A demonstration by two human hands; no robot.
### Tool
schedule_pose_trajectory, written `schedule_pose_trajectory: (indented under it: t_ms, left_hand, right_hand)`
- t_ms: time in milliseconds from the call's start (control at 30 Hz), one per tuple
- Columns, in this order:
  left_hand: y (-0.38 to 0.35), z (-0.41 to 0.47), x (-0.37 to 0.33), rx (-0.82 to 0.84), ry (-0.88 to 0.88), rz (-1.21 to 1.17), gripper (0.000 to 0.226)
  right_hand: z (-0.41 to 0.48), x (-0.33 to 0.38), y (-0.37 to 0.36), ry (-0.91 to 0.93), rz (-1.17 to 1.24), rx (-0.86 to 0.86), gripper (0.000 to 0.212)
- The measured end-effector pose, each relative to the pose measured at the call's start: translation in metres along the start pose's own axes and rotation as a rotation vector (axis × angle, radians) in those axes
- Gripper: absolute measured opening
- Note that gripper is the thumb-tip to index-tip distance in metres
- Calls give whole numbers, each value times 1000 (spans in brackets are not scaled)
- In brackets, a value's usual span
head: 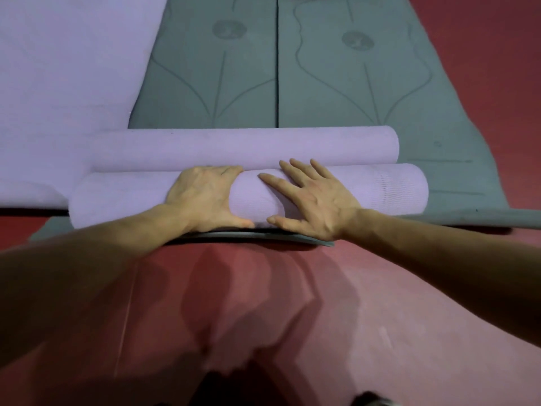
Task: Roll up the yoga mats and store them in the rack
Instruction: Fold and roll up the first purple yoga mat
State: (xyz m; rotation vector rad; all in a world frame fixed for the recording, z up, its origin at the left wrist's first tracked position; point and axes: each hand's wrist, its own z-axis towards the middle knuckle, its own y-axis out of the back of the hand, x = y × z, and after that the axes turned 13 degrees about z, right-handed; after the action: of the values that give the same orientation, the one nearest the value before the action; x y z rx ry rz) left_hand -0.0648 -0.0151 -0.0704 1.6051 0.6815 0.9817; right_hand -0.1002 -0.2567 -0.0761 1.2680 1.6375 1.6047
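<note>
Flat purple mat (pixel 58 68): spread out at far left; its near edge ends just left of the rolls.
Far roll (pixel 234 145): purple, fully rolled, lying crosswise. Its left end blends into the flat mat, so a join cannot be told. The right end is cut square.
Near roll (pixel 257 200): purple, parallel to the far roll and touching it, lying on the near edge of the grey mats.
Left hand (pixel 202 194): grips the near roll near its middle, fingers (pixel 231 171) curled over the top and thumb on the near side.
Right hand (pixel 316 200): rests flat on the near roll, fingers (pixel 295 168) straight and spread.
Grey mats (pixel 380 98): two, flat, with long edges touching.
Markings: a round emblem and curved lines on each grey mat, too faint to read.
Red floor (pixel 292 303): open on the near side and at far right.
</note>
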Motion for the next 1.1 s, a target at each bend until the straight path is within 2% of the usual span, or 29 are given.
schedule_pose_trajectory:
  t_ms: [200,400,500,600,667,900,1100]
  left_hand:
    - [-15,-5,-4,54,-13,-12,108]
    - [-22,10,6,85,-71,-60,123]
    - [-25,24,14,118,-101,-29,128]
    - [-27,33,19,103,-88,-37,124]
    - [-28,32,19,67,-86,-39,120]
    - [-32,29,19,-96,54,-36,101]
    - [-42,29,19,18,64,-71,103]
  right_hand:
    - [25,-3,-8,5,42,40,86]
    - [53,-19,-7,-101,59,112,95]
    - [59,-22,1,-139,93,64,97]
    - [48,-19,-6,-51,71,-46,85]
    - [40,-14,-14,-12,23,-36,83]
    - [65,-22,-6,-101,-8,-7,90]
    - [78,-27,0,-192,44,-66,91]
